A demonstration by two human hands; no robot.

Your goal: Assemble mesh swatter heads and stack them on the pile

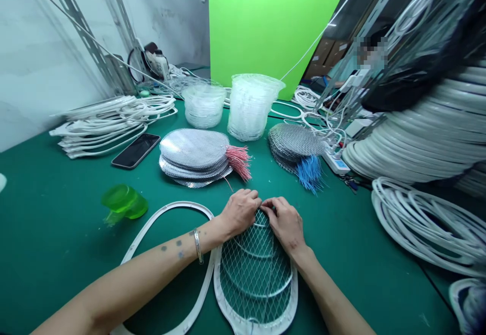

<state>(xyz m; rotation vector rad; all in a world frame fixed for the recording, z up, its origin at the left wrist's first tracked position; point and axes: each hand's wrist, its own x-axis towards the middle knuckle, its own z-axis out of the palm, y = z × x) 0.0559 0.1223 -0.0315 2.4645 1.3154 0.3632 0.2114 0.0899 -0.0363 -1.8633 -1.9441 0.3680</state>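
Note:
My left hand (241,211), with a silver bracelet at the wrist, is closed at the top end of a metal mesh piece (261,264). From the other side my right hand (283,219) pinches at the same spot, its fingertips nearly touching the left ones. What is between the fingers is too small to name. The mesh lies in a white oval frame (294,299). A second white frame (167,207) lies flat under my left forearm. Beyond my hands is a stack of silver mesh sheets (193,148) with red wires (238,162).
Dark mesh sheets (294,140) and blue wires (309,172) sit at the right. A phone (136,150), a green object (124,202) and white frames (114,117) are left. Clear ring stacks (248,107) stand behind; white coils (429,228) lie right. A person (343,69) is in the background.

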